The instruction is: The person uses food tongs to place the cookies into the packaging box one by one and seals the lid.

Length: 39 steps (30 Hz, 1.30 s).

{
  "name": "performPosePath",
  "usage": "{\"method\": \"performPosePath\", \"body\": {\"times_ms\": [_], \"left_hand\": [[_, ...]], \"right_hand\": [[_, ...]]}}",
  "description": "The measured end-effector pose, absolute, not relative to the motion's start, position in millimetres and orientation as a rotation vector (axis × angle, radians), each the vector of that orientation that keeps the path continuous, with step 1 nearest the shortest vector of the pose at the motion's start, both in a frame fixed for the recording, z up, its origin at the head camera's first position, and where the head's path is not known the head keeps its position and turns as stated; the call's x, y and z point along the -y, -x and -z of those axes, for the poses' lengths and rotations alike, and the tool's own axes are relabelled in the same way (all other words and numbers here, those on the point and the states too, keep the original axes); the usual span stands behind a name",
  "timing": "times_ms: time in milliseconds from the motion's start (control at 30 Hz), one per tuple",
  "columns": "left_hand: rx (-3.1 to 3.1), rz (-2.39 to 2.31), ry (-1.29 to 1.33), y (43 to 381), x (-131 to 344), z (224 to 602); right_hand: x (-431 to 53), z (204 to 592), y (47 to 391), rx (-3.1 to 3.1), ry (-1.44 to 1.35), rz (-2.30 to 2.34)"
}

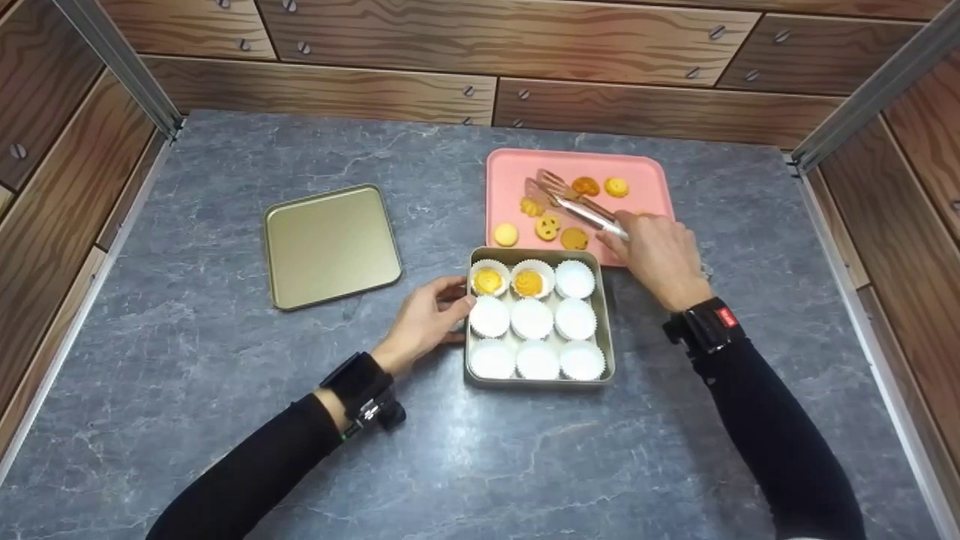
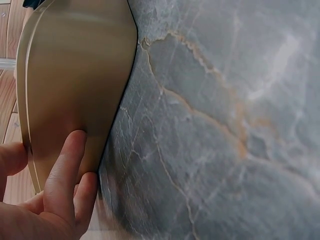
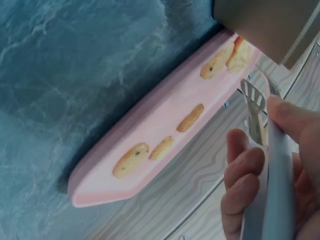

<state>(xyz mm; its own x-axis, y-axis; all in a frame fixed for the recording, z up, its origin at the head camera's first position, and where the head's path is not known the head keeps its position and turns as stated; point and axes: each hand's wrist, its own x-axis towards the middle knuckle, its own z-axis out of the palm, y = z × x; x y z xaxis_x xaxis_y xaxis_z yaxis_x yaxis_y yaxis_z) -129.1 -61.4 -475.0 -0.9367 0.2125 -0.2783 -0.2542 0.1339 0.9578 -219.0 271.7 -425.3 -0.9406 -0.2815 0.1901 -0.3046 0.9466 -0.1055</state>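
My left hand [image 1: 429, 319] holds the left side of a gold square tin [image 1: 538, 382], thumb at the rim, fingers against the outer wall [image 2: 75, 95]. White paper cups [image 1: 532, 319] fill the tin in rows; the two at the back left each hold a cookie [image 1: 487, 281]. In my right hand [image 1: 664, 255] is a pair of silver tongs [image 1: 589, 215], reaching over the pink tray [image 1: 501, 169]. The slotted tips [image 3: 253, 95] stand apart, above the cookies. Several cookies lie on the tray, among them a chocolate-chip one [image 1: 547, 226] and a pale round one [image 1: 506, 234].
A gold square lid [image 1: 334, 247] lies on the grey marbled table [image 1: 442, 457], left of the tin. The tray sits right behind the tin. Wood-patterned walls [image 1: 375, 90] enclose the table at the back and both sides, with metal posts [image 1: 862, 97] at the corners.
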Motion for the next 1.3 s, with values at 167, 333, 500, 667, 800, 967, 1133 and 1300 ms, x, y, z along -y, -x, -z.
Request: {"method": "performPosePath", "body": {"times_ms": [167, 333, 500, 667, 800, 967, 1133, 1300], "left_hand": [[-2.059, -1.868, 0.052, 129.0, 61.8, 475.3], [-2.066, -1.865, 0.050, 128.7, 61.7, 475.8], [-2.074, -1.859, 0.047, 128.8, 62.0, 474.5], [-2.130, -1.825, 0.021, 129.7, 61.5, 474.5], [-2.100, -1.843, 0.028, 129.9, 61.0, 474.8], [-2.062, -1.866, 0.042, 129.7, 60.4, 474.5], [-2.080, -1.849, 0.044, 129.2, 60.6, 473.7], [-2.060, -1.855, 0.057, 129.1, 61.1, 473.7]], "right_hand": [[-270.3, 424.9, 218.3, 2.954, -0.450, -0.233], [-268.7, 426.2, 215.7, 2.958, -0.451, -0.199], [-265.9, 425.7, 215.9, 2.943, -0.464, -0.148], [-265.8, 426.0, 216.4, 2.914, -0.501, -0.131], [-267.6, 427.8, 216.8, 2.910, -0.504, -0.146], [-270.0, 428.8, 216.5, 2.916, -0.501, -0.146], [-272.3, 426.6, 215.6, 2.920, -0.499, -0.133], [-274.1, 424.1, 215.4, 2.933, -0.486, -0.145]]}}
